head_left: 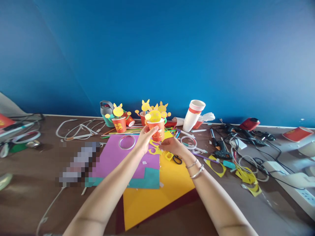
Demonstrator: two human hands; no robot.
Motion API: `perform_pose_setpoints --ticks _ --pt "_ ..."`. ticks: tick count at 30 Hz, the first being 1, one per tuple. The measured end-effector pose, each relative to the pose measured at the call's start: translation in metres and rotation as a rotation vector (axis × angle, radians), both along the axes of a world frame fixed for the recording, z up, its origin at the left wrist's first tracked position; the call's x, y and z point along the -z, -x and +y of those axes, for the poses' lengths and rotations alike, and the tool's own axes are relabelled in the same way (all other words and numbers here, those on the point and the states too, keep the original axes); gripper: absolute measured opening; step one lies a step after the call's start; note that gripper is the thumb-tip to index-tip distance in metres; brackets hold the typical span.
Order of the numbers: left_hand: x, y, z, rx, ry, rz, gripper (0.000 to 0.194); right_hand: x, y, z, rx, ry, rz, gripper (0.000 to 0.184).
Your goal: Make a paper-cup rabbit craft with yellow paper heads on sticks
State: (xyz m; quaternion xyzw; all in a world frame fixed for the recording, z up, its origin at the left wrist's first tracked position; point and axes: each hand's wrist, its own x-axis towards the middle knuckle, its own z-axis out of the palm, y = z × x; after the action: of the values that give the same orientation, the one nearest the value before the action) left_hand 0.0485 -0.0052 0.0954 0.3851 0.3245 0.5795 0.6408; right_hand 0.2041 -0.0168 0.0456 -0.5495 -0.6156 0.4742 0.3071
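Clock directions run from the held cup as seen. At nine o'clock, one red cup (119, 125) with a yellow eared face (118, 110) stands beside one lidded flask (107, 113); near eight, one pale ring (127, 142) lies on the purple sheet (105, 155). The left hand (147, 137) has its grip closed around the left side of the held cup (159, 129), above the surface (36, 196) at the centre. This cup is upright, mouth up, long axis nearly vertical, its yellow face (155, 116) on top; two more yellow faces show behind. The right hand (172, 146) bends its fingers in by the base; I cannot tell whether they touch it. One pair of scissors (177, 160) lies at five, and one stack of white cups (193, 116) stands between two and three.
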Motion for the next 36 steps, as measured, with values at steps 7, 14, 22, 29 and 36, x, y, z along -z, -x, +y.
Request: perform_pose_setpoints --ticks 7,14,22,29,36 --pt "0.014 -0.005 0.001 0.043 -0.009 -0.009 0.048 -0.016 0.008 -0.004 0.168 -0.024 0.152 0.029" --pt "-0.001 0.0 -0.001 0.005 -0.016 -0.011 0.05 -0.004 0.005 -0.002 0.075 0.043 0.029 0.026" --pt "0.007 -0.005 -0.001 0.05 0.008 -0.007 0.048 -0.016 0.007 -0.004 0.116 0.05 0.138 0.019" --pt "0.007 -0.004 -0.002 0.052 -0.026 -0.013 0.043 -0.013 0.008 -0.004 0.13 0.033 0.058 0.021" --pt "0.001 -0.001 -0.004 0.043 -0.018 -0.011 0.047 -0.001 0.002 -0.002 -0.004 0.042 -0.066 0.024"
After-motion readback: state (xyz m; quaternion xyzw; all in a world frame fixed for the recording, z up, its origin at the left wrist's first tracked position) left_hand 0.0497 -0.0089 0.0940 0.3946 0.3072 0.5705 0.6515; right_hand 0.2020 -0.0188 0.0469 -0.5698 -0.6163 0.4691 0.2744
